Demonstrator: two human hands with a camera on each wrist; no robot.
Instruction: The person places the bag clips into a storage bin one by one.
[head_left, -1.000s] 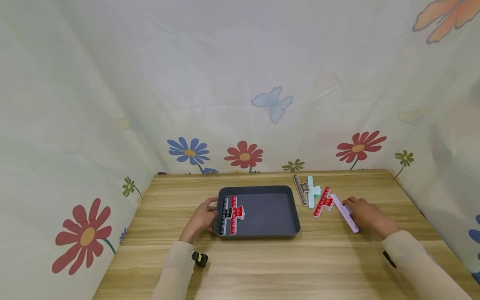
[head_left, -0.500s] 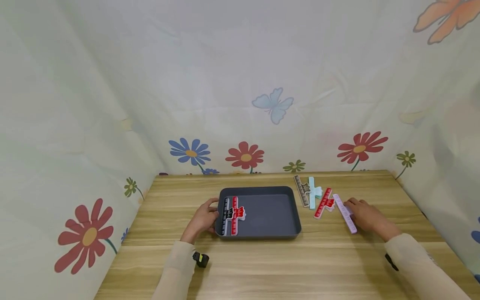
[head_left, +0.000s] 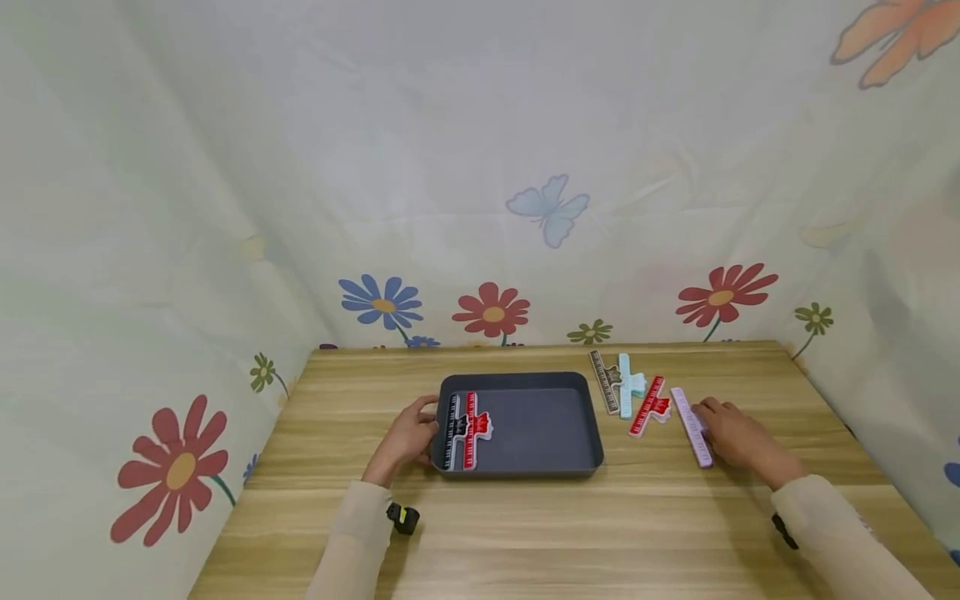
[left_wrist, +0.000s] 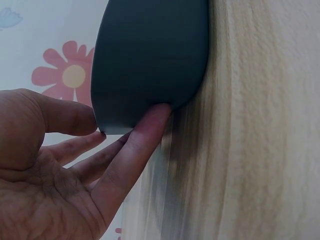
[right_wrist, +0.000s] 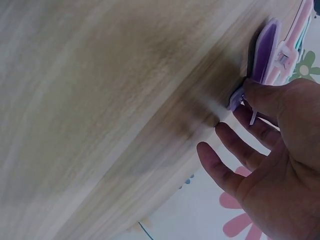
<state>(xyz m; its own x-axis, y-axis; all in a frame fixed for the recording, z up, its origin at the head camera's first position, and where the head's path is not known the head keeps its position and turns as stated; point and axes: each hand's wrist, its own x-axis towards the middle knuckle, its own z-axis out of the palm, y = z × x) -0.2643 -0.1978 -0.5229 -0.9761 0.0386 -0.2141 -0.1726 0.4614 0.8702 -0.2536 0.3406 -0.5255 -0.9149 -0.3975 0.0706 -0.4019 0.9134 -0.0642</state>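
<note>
The right hand (head_left: 737, 435) pinches the purple clip (head_left: 692, 427) at its left (long axis near-to-far). The left hand (head_left: 407, 433) grips the tray (head_left: 543, 429).

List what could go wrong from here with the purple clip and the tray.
The purple clip might twist or slip when lifted, since the right hand pinches it at one side.
It might knock the loose red clip lying close by.
A tug from the left hand at the tray's left end may slide the black clip inside.
</note>
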